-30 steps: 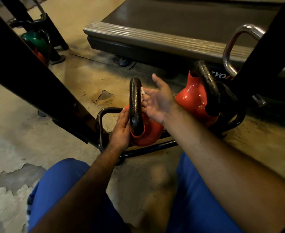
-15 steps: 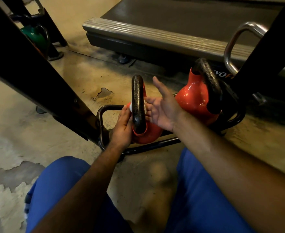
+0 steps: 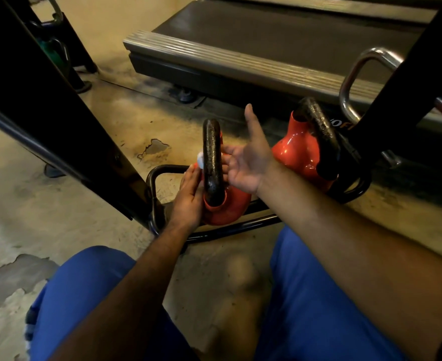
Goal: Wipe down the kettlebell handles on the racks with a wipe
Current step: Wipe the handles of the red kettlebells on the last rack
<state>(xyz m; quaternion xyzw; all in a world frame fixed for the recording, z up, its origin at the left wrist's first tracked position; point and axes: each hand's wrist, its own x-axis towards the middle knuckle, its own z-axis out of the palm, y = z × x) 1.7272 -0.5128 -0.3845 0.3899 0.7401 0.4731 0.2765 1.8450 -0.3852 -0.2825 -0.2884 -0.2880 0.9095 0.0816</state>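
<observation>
Left of centre: left hand (image 3: 188, 201) flat against near kettlebell (image 3: 225, 208), fingers straight. Wipe (image 3: 200, 160) peeks out behind its handle (image 3: 212, 157). Right hand (image 3: 248, 162) palm-up, fingers through the loop, seemingly pressing the wipe. Bell likely heavy, stiff; steady the body. Rack bar (image 3: 160, 170) crowds left; 2nd kettlebell (image 3: 300, 152) close right.

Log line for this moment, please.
wipe behind near kettlebell handle | left hand steadies kettlebell | right hand open, fingers through handle
</observation>
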